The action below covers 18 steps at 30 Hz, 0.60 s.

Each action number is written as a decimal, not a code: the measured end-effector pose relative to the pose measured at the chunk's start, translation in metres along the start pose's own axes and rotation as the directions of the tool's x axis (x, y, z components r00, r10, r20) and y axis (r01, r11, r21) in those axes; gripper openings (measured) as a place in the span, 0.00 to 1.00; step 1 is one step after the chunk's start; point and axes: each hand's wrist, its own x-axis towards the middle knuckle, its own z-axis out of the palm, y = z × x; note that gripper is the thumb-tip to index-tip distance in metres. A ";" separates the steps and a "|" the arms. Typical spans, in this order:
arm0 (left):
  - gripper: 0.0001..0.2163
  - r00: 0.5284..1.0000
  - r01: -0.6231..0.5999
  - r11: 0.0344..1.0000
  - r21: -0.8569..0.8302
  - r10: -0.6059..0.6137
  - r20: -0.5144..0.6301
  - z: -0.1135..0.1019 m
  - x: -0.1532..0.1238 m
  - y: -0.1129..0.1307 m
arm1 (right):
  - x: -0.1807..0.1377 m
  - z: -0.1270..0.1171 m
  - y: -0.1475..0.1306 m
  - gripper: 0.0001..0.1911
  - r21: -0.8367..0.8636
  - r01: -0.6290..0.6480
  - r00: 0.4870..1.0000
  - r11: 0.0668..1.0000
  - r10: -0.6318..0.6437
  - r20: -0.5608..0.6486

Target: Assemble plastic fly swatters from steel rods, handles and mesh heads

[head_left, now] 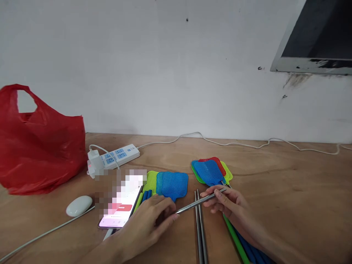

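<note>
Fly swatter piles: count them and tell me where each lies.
2. The left pile lies beside the phone, partly covered by the left hand; the right pile has its heads just beyond the right hand. Individual swatters may be hidden.

Smooth, shiny metal in the held rod [189,207] and the paired rods [203,234]. Thin, perforated plastic across the swatter heads [173,184]; crinkled plastic film in the red bag [46,150]. Smooth, glossy plastic on the white oval device [79,206], duller plastic on the power strip [131,149]. Grained wood, mostly matt, across the tabletop [297,205].
</note>
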 end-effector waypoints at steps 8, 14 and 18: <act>0.06 0.997 -0.035 0.998 0.054 0.031 0.077 -0.001 -0.002 0.006 | -0.002 0.000 0.003 0.12 -0.185 0.126 0.992 0.975 -0.120 0.043; 0.10 0.993 -0.067 0.992 0.103 0.056 0.107 -0.001 -0.005 0.004 | 0.002 -0.004 0.006 0.12 -0.247 0.123 0.991 0.961 -0.131 -0.013; 0.12 0.988 -0.110 0.989 0.098 0.098 0.119 0.000 -0.006 0.004 | 0.001 -0.005 0.006 0.12 -0.239 0.137 0.989 0.961 -0.147 -0.024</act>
